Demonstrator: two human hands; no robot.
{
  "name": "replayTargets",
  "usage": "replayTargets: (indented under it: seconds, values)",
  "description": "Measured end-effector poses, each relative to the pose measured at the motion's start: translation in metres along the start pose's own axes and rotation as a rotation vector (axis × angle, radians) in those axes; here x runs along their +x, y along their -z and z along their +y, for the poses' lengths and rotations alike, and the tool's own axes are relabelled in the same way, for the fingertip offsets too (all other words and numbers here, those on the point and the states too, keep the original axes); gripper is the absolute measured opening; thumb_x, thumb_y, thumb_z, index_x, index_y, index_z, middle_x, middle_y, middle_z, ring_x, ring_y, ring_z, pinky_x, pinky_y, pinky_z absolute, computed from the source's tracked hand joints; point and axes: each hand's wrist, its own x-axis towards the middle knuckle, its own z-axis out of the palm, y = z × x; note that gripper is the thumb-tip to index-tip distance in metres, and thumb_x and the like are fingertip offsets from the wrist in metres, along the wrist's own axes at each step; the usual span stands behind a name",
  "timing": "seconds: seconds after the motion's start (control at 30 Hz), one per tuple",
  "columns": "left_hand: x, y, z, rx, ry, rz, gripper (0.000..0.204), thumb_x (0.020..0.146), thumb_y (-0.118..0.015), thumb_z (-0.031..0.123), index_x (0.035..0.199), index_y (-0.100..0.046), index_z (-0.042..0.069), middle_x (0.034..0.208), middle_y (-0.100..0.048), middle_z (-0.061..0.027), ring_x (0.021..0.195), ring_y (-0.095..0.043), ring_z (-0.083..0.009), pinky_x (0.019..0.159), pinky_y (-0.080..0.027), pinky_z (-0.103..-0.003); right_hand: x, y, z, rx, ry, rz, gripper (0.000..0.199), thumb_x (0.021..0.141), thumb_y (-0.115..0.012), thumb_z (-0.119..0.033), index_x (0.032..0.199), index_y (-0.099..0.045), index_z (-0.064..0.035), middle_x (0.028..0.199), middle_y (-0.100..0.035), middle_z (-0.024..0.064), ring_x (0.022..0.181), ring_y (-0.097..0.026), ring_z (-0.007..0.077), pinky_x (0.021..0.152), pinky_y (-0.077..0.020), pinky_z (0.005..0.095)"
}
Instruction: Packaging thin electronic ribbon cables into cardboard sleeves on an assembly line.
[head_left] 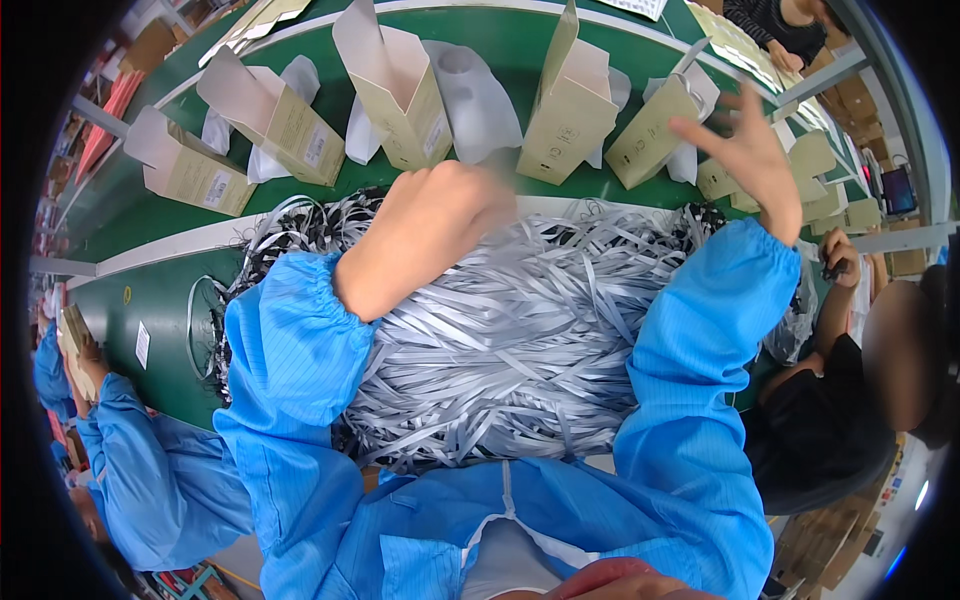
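My left hand (pixel 430 228) is curled closed above the pile of grey-white flat ribbons (pixel 500 350), its fingertips blurred and hidden, so what they hold cannot be made out. My right hand (pixel 752 158) is raised with fingers spread, beside a cream paper box (pixel 650 138) at the right end of the row. A pale ribbon loop (pixel 690 60) shows at that box's top. More cream boxes with lifted flaps stand along the bench: one (pixel 562 130) right of centre, one (pixel 405 110) behind my left hand, and two (pixel 290 135) (pixel 205 180) farther left.
White translucent bags (pixel 470 95) lie behind and between the boxes. A pale rail (pixel 170 248) crosses the green bench (pixel 150 300). More small boxes (pixel 810 165) stand at the right. People sit close on both sides, one in blue (pixel 165 470), one in black (pixel 820 430).
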Motion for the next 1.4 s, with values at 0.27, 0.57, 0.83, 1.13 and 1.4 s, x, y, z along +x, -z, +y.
replayTargets:
  seconds: [0.27,0.57,0.83,1.13,1.4]
  values:
    - [0.000,0.007,0.008,-0.033,-0.023,0.035,0.009,0.084,-0.070,0.010,0.089,-0.073,0.003,0.086,-0.070,-0.0106,0.075,-0.066,-0.0330,0.064,-0.052,-0.038,0.000,0.021,0.005,0.052,-0.209,-0.263,0.095,0.077,-0.082,-0.034,0.149,-0.034,0.0049,0.134,-0.056,0.0248,0.119,-0.061,0.0283,0.096,-0.0496,0.0386]
    - [0.002,0.032,0.027,-0.145,-0.155,0.388,0.014,0.081,-0.073,0.000,0.094,-0.074,-0.001,0.082,-0.070,-0.0131,0.070,-0.067,-0.0251,0.062,-0.051,-0.031,-0.008,0.026,0.051,-0.038,-0.044,-0.003,0.098,0.072,-0.086,-0.042,0.146,-0.040,0.0023,0.141,-0.052,0.0236,0.125,-0.055,0.0322,0.102,-0.0444,0.0414]
    - [-0.016,0.063,0.055,-0.243,-0.237,0.472,0.014,0.078,-0.070,-0.007,0.091,-0.074,-0.005,0.082,-0.071,-0.0149,0.069,-0.066,-0.0216,0.062,-0.051,-0.028,-0.054,-0.019,-0.130,0.801,0.657,-0.532,0.099,0.073,-0.089,-0.038,0.149,-0.037,-0.0034,0.142,-0.051,0.0179,0.131,-0.050,0.0282,0.110,-0.0387,0.0399]
    - [-0.033,0.085,0.042,-0.520,-0.143,0.885,0.021,0.095,-0.059,0.006,0.113,-0.065,-0.005,0.096,-0.067,-0.0131,0.085,-0.065,-0.0196,0.075,-0.051,-0.029,-0.059,-0.032,-0.147,1.090,0.190,-1.029,0.033,0.100,-0.059,-0.039,0.099,-0.062,-0.0060,0.067,-0.048,-0.0042,0.057,-0.042,0.0020,0.049,-0.0337,0.0220]
    - [0.001,0.063,0.021,-0.980,0.099,0.656,0.028,0.098,-0.060,0.011,0.123,-0.058,-0.001,0.107,-0.066,-0.0094,0.097,-0.065,-0.0172,0.088,-0.052,-0.031,-0.054,-0.001,-0.186,1.453,-0.243,0.042,0.039,0.108,-0.035,-0.040,0.094,-0.049,-0.0057,0.082,-0.053,0.0067,0.061,-0.049,0.0131,0.049,-0.0388,0.0243]
